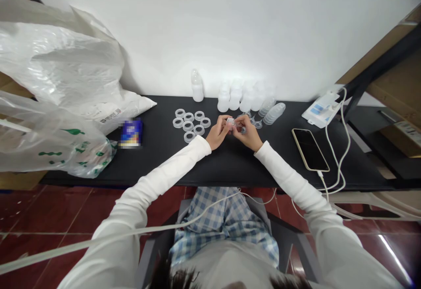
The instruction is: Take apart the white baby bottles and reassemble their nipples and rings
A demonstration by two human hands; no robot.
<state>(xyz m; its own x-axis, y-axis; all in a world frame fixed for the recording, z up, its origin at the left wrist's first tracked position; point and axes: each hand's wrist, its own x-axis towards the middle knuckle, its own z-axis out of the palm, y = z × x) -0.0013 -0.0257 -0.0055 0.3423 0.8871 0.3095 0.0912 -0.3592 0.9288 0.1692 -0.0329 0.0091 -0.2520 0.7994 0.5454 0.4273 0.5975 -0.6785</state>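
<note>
My left hand (217, 133) and my right hand (248, 134) meet above the black table. Fingers of both are closed on a small translucent bottle ring (230, 121); whether a nipple sits in it is partly hidden by the fingertips. Just beyond my right hand lie several clear silicone nipples (258, 124). Clear domed caps (275, 113) are nested in a row to the right of them. Left of my hands several loose white screw rings (188, 126) lie flat. Behind, several white baby bottles (223, 99) stand in a cluster. One capped bottle (197, 86) stands apart, upright near the wall.
Large plastic bags (59, 69) fill the left end, with a blue packet (130, 133) beside them. On the right are a phone (310, 149) on a white cable (344, 137) and a white box (321, 108). Another cable (158, 227) crosses over my lap.
</note>
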